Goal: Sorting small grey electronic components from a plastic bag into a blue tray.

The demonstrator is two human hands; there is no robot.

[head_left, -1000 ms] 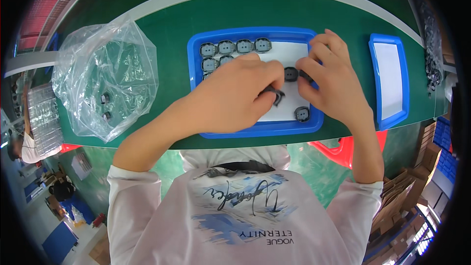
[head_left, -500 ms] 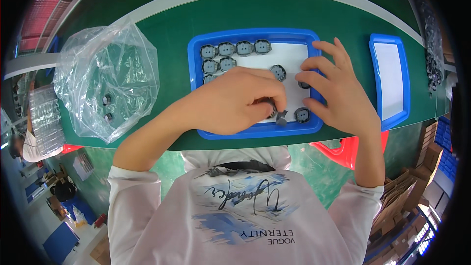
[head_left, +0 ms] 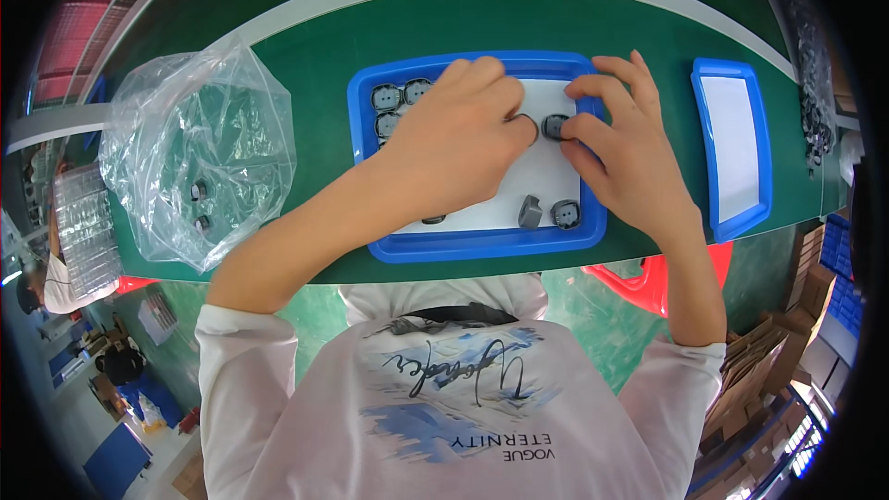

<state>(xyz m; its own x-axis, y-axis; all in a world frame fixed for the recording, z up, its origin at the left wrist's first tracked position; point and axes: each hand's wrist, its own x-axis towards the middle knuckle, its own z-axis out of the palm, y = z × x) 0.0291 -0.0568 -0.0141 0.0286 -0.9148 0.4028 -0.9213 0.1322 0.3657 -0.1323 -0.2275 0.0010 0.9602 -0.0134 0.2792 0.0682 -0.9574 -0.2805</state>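
Note:
A blue tray (head_left: 482, 246) with a white lining holds several small dark grey, rounded-square plastic parts. At its far left, parts (head_left: 385, 97) stand in rows, partly covered by my left hand (head_left: 463, 134). That hand is closed, its thumb and forefinger pinched around a dark part that is almost wholly hidden. My right hand (head_left: 625, 143) reaches over the tray's right side, thumb and forefinger on another dark grey part (head_left: 555, 126). Near the front right corner lie a part tipped on its side (head_left: 530, 212) and one lying flat (head_left: 566, 214).
On the left of the green table (head_left: 324, 28) lies a clear plastic bag (head_left: 199, 157) with a couple of dark parts in it. A smaller blue tray (head_left: 761, 157) with a white lining sits at the right. A red stool (head_left: 639, 287) stands below the table edge.
My left hand has moved away from me and slightly right, from the tray's front to its middle. My right hand's fingers have closed in on a part. The tray has shifted slightly left.

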